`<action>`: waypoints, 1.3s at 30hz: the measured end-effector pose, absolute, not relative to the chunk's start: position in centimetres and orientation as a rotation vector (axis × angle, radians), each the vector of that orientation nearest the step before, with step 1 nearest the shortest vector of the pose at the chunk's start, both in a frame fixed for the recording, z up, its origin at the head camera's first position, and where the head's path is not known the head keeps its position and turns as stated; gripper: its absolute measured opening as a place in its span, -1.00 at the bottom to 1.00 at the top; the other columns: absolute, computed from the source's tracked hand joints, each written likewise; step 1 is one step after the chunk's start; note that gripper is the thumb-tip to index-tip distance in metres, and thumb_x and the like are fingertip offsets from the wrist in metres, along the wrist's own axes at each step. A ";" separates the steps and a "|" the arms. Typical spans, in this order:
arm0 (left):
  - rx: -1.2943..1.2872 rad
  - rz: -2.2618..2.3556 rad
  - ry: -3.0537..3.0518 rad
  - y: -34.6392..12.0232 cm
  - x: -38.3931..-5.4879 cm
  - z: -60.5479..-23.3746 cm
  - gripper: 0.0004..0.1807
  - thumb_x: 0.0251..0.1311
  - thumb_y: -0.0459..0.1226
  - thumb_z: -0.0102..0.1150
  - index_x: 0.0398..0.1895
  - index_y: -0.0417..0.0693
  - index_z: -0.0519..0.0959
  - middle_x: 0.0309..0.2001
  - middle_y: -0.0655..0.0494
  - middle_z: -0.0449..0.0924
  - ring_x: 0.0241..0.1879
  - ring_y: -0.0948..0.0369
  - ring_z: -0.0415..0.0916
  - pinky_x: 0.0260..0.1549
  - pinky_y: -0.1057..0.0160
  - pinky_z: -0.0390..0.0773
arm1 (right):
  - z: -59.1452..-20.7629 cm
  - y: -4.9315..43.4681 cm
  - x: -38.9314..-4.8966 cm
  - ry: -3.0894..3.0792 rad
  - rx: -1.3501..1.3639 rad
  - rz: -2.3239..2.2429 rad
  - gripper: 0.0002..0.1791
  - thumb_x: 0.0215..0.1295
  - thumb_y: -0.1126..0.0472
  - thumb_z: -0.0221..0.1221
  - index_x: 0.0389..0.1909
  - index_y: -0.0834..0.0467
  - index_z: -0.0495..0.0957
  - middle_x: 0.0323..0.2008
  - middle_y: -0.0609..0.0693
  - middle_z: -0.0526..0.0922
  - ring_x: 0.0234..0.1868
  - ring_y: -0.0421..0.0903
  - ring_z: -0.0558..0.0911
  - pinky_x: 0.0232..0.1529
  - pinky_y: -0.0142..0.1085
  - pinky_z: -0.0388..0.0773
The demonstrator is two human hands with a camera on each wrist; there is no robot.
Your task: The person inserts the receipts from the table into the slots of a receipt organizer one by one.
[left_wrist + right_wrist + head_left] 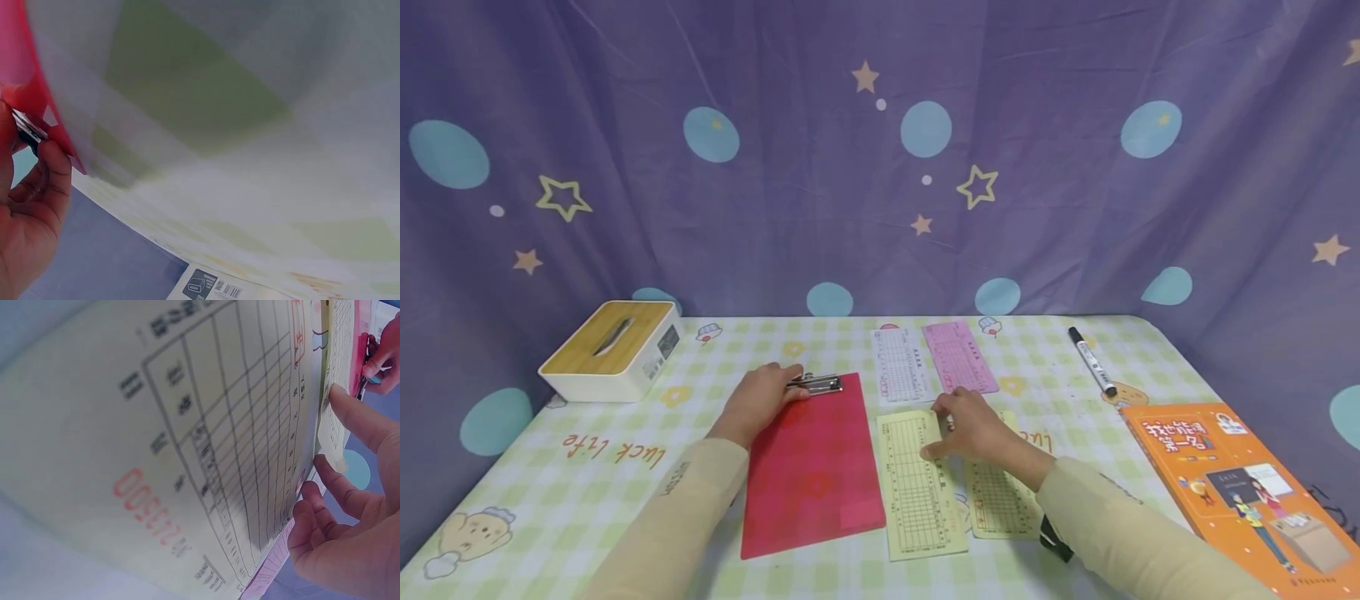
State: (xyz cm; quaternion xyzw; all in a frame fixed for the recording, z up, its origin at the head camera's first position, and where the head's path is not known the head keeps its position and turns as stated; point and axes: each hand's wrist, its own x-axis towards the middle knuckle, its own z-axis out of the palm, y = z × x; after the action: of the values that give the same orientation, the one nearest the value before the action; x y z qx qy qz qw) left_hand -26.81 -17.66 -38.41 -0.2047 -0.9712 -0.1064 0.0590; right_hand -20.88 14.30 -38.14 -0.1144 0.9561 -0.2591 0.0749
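Note:
My left hand (763, 402) grips the metal clip (820, 384) at the top of a translucent red clip folder (812, 467). In the left wrist view, its thumb and fingers close round the clip (28, 128) at the folder's edge. Just right of the folder lies a pale yellow printed form (917, 500). My right hand (973, 429) pinches this form near its top right corner, and in the right wrist view the paper curls between thumb and index finger. A second yellow form (1003, 500) lies partly hidden beneath my right hand and wrist.
Behind the yellow forms lie a white form (898, 367) and a pink form (958, 357). A tissue box (610, 350) stands at the back left. To the right are a marker (1092, 361) and an orange book (1243, 500). A black object (1056, 542) peeks out beside my right sleeve.

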 end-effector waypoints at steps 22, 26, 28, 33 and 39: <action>-0.613 -0.336 -2.963 -17.7 -26.8 -38.6 -0.76 0.35 -0.15 0.25 -0.20 -0.08 0.44 -0.48 -0.08 0.41 -0.42 -0.09 0.48 -0.37 -0.07 0.55 | -37.8 14.3 -20.8 2.872 -0.353 -0.772 -0.37 -0.08 0.07 0.62 -0.01 0.23 0.60 -0.13 0.01 0.50 -0.15 -0.07 0.43 -0.04 -0.14 0.46; -0.626 -0.352 -2.960 -18.1 -26.8 -38.7 -0.79 0.35 -0.15 0.26 -0.18 -0.06 0.48 -0.50 -0.04 0.42 -0.42 -0.03 0.46 -0.33 -0.04 0.54 | -37.9 14.3 -20.8 2.871 -0.353 -0.766 -0.38 -0.08 0.07 0.62 -0.02 0.22 0.60 -0.15 0.00 0.50 -0.16 -0.07 0.43 -0.05 -0.14 0.45; -0.636 -0.363 -2.948 -18.3 -26.9 -38.7 -0.81 0.34 -0.16 0.27 -0.22 -0.05 0.49 -0.53 0.00 0.42 -0.43 -0.01 0.45 -0.34 -0.02 0.54 | -37.9 14.3 -20.8 2.870 -0.356 -0.769 -0.39 -0.07 0.07 0.62 -0.02 0.21 0.60 -0.15 0.00 0.49 -0.16 -0.07 0.43 -0.06 -0.14 0.46; -0.660 -0.382 -2.921 -18.3 -27.0 -38.6 -0.81 0.34 -0.19 0.27 -0.33 -0.03 0.46 -0.60 0.08 0.42 -0.45 0.01 0.46 -0.35 0.01 0.52 | -37.9 14.4 -20.8 2.868 -0.356 -0.761 -0.38 -0.06 0.06 0.61 -0.01 0.21 0.59 -0.15 0.00 0.49 -0.16 -0.07 0.44 -0.06 -0.14 0.47; -0.641 -0.415 -2.926 -18.1 -27.0 -38.5 -0.82 0.34 -0.23 0.27 -0.33 -0.05 0.46 -0.54 0.06 0.50 -0.42 0.01 0.50 -0.31 0.01 0.52 | -38.1 14.4 -20.8 2.863 -0.352 -0.766 -0.37 -0.05 0.06 0.61 0.01 0.22 0.59 -0.14 0.01 0.50 -0.15 -0.07 0.45 -0.05 -0.14 0.48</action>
State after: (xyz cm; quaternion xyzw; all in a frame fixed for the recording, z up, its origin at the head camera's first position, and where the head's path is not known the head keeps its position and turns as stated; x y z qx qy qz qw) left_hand -27.03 -18.12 -38.53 -0.2116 -0.9659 -0.1371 0.0588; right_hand -20.81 14.36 -38.06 -0.1176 0.9563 -0.2557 0.0786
